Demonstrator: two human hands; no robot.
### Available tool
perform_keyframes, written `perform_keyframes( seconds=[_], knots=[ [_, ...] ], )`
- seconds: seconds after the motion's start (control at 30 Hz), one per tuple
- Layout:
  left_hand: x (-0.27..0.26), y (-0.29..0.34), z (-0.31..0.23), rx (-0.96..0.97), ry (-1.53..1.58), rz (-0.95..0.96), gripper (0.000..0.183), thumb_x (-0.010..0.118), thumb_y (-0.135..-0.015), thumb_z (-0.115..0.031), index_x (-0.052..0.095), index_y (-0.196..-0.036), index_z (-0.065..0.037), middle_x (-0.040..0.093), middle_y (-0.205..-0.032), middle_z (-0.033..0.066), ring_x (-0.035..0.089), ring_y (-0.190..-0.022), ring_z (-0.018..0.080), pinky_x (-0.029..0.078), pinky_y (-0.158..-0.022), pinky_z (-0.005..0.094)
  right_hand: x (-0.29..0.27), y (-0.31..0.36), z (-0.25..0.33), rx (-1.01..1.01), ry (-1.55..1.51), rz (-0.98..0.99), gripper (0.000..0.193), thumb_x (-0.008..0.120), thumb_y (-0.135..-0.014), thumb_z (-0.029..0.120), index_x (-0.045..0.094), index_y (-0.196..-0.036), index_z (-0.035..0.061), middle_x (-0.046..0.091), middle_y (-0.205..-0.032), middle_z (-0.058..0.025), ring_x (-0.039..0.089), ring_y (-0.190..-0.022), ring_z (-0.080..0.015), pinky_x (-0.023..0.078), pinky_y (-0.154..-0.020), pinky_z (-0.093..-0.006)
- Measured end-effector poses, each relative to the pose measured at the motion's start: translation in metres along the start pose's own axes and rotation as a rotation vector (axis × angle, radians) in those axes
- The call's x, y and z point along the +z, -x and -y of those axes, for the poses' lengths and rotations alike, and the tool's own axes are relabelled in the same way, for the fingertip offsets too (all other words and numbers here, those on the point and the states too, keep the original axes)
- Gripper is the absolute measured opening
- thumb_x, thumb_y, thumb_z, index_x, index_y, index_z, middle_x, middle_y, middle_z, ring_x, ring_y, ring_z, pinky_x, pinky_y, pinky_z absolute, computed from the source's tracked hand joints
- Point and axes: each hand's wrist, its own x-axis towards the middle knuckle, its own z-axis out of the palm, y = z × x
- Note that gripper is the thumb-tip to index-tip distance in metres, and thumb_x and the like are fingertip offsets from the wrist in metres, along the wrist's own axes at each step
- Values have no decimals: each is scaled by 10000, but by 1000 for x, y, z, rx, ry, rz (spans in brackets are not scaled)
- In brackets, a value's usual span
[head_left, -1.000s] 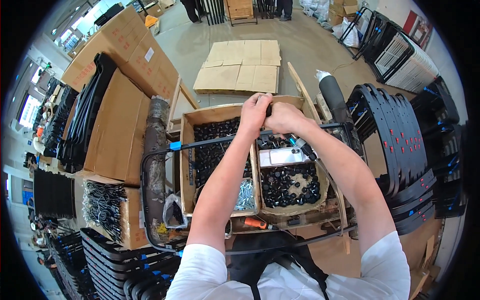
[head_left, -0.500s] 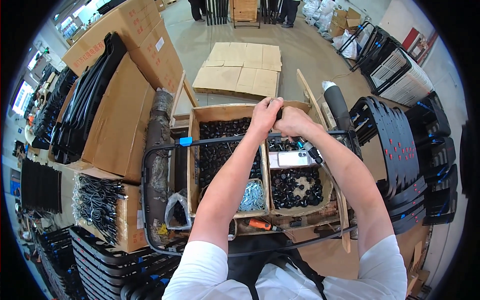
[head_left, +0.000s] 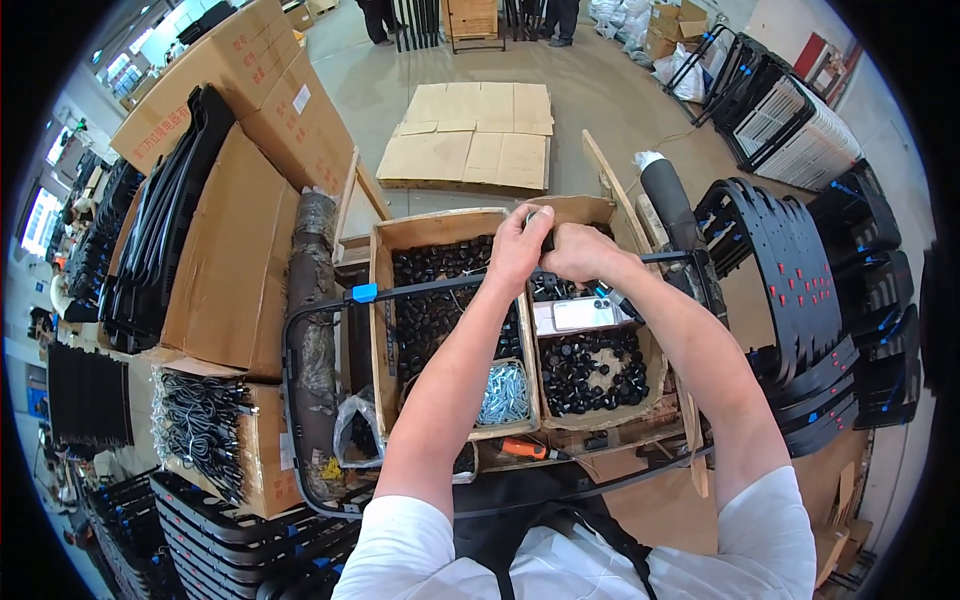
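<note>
A black frame with rounded corners [head_left: 420,287] lies across the wooden parts box, and a blue tag [head_left: 364,293] is on its far bar. My left hand [head_left: 518,245] is closed at that bar, its fingers and thumb round a small dark piece mostly hidden by the grip. Right beside it, my right hand [head_left: 582,252] is closed round a hose-fed hand tool [head_left: 622,302]. Only the tool's lower end with a blue fitting shows below the palm. Its tip is hidden between the two hands.
The wooden box [head_left: 378,345] holds black knobs [head_left: 590,375], silver screws [head_left: 503,392] and a white phone [head_left: 585,314]. An orange-handled tool [head_left: 527,448] lies at its near edge. Cartons [head_left: 240,250] rise on the left; black frames [head_left: 780,280] are stacked on the right.
The whole view has shifted slightly. Both hands stay together at the frame's far bar, with the right wrist turned a little so that less of the tool and hose shows.
</note>
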Motion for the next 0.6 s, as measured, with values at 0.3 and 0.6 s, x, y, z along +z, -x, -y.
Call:
perform_keyframes(
  seconds=[0.3, 0.6],
  knots=[
    [-6, 0, 4, -3, 29, 37, 294, 653, -1050, -329, 714, -1110, -47, 657, -961, -18, 552, -896, 77, 469, -786, 265, 4, 0, 2, -48, -18, -23, 335, 576, -843, 266, 766, -828, -10, 758, -749, -175, 773, -852, -308, 594, -826, -427],
    [-8, -7, 14, 9, 71, 92, 284, 662, -1033, -329, 721, -1077, -55, 657, -956, -21, 551, -901, 86, 461, -812, 275, 14, -24, -11, -50, -191, 19, 215, 686, -746, 186, 734, -807, -15, 769, -768, -126, 741, -731, -226, 569, -707, -370]
  ],
)
